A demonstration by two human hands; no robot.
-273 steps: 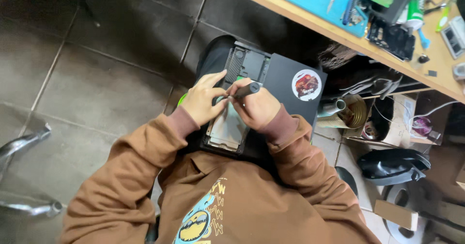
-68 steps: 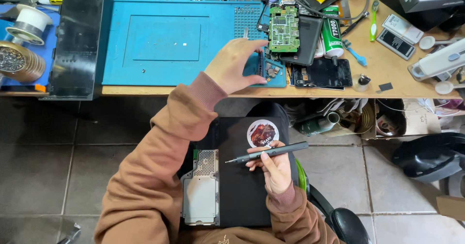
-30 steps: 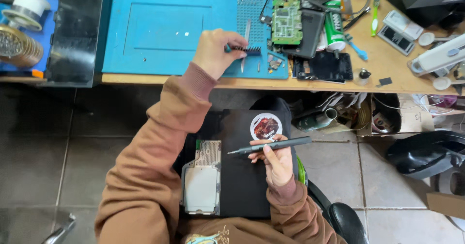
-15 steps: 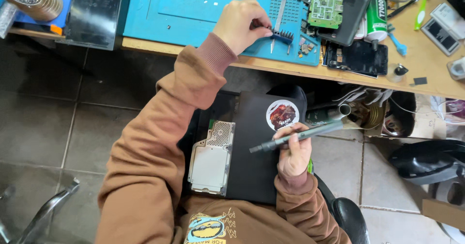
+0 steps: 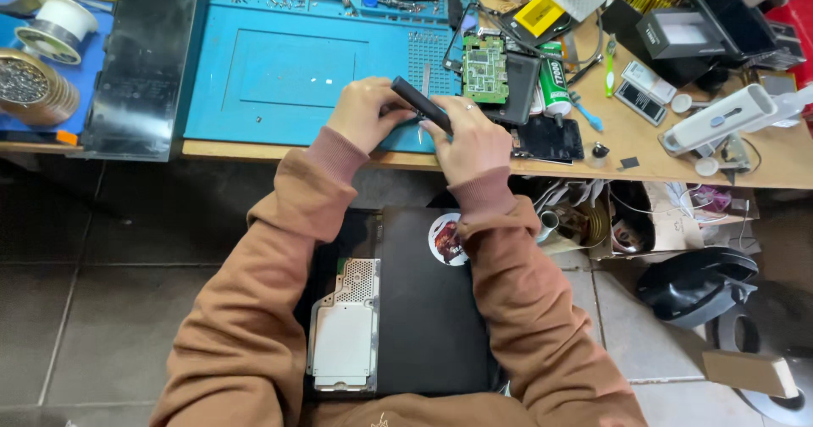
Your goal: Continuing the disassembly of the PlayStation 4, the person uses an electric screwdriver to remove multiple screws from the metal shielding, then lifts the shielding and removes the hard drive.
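Both hands meet over the front edge of a blue work mat on a wooden bench. My right hand grips a black pen-shaped screwdriver that points up and left. My left hand pinches the screwdriver's upper end. On my lap lies a flat black console with a round sticker and an exposed silver metal plate at its left side. Neither hand touches the console.
A green circuit board on a black case, a green tube, phones and boxes crowd the bench to the right. A black panel and solder spools lie at left. Tiled floor and a black helmet-like object sit below.
My right hand has lifted the screwdriver from above my lap up to the bench edge. My left hand came back from the mat's right side and now meets the screwdriver's tip end.
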